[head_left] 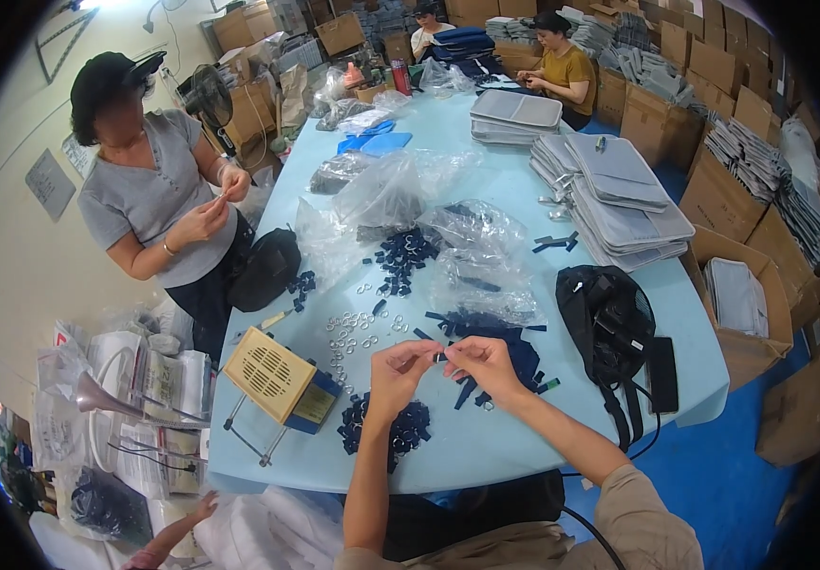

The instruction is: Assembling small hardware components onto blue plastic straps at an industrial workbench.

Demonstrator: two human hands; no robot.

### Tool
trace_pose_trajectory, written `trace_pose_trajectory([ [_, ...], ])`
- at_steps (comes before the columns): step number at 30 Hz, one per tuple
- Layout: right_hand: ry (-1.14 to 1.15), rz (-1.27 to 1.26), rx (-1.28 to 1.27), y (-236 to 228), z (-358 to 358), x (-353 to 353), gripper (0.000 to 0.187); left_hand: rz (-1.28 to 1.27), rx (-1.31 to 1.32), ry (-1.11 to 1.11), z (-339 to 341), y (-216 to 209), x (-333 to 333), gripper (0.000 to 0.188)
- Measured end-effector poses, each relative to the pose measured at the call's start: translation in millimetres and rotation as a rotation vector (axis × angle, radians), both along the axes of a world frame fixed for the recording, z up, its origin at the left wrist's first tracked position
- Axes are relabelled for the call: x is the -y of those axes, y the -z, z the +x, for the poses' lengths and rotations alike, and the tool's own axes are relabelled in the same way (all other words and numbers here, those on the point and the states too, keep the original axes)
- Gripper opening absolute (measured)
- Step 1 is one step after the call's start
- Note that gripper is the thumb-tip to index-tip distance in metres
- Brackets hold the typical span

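Note:
Over the near side of the table, my left hand (398,372) and my right hand (486,369) meet fingertip to fingertip. Both are closed in a pinch on one small dark strip (441,357), mostly covered by the fingers. Below my left hand lies a pile of short dark blue fabric pieces (411,429). Longer navy strips (519,359) lie beyond and beside my right hand. Several loose silver metal rings (348,328) are scattered beyond my left hand, and another heap of small navy pieces (402,256) lies farther off.
A beige and blue box device (269,372) on metal legs stands left. Clear plastic bags (386,190) fill mid-table. Right are a black bag (600,323), a black flat block (661,375) and stacked grey cases (619,214). A person (158,180) stands left; two others work behind.

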State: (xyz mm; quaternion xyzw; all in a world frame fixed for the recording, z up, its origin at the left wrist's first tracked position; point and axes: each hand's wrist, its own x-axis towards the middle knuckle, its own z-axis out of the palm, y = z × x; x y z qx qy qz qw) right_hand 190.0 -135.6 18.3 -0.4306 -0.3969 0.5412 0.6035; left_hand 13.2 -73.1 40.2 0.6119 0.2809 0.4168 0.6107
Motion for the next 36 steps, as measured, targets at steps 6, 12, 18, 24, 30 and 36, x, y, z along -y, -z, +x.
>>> trace_pose_trajectory([
  [6, -0.032, -0.017, -0.057, -8.0, -2.1, 1.8, 0.021, -0.011, -0.017, 0.001, -0.8, -0.9, 0.0, 0.018],
  [12, -0.011, 0.171, 0.111, -3.8, -3.5, 1.8, 0.025, -0.047, 0.056, -0.022, -3.9, -1.6, -1.5, 0.02],
  [18, 0.11, 0.216, 0.293, -6.7, -5.4, 4.7, 0.021, -0.11, 0.116, 0.016, -5.5, -1.3, -2.8, 0.019],
  [24, 0.172, 0.286, 0.364, -13.0, -6.8, 6.2, 0.023, -0.139, 0.117, 0.034, -4.2, -2.5, -1.9, 0.018],
  [30, 0.162, 0.254, 0.402, -13.3, -5.0, 5.6, 0.02, -0.13, 0.115, -0.008, -5.1, -2.5, -2.9, 0.019],
  [36, 0.167, 0.251, 0.414, -11.3, -4.5, 4.3, 0.018, -0.126, 0.105, -0.026, -5.9, -5.1, -2.2, 0.017],
])
